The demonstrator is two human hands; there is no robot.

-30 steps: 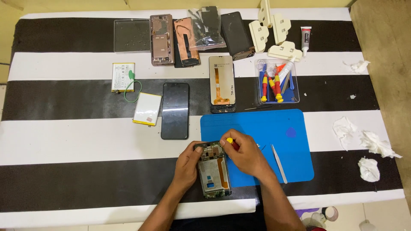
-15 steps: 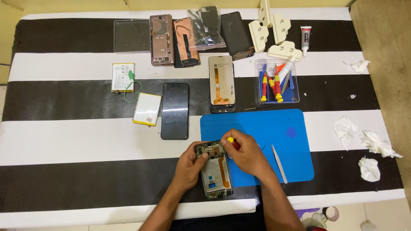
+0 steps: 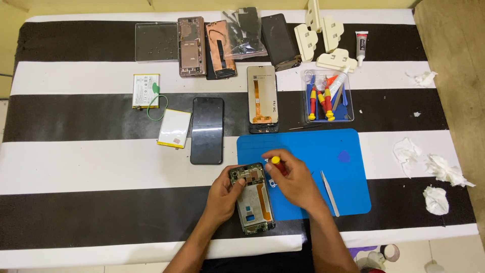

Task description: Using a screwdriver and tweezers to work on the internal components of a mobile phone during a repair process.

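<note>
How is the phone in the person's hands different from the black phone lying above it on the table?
The opened phone shows its insides: green circuit board, orange ribbon, bare metal frame. The black phone shows only a smooth, dark, closed face. The opened one is gripped by the left hand while the right hand works a screwdriver at it; the black one lies untouched. The opened phone sits partly on the blue mat; the black one rests on the striped cloth. Both lie flat, lengthwise.

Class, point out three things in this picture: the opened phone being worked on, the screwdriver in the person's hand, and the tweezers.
Opened phone [image 3: 254, 202], head view, on its bare middle panel.
Screwdriver [image 3: 276, 162], head view, on its yellow cap.
Tweezers [image 3: 330, 193], head view, on the middle of the shaft.
</note>
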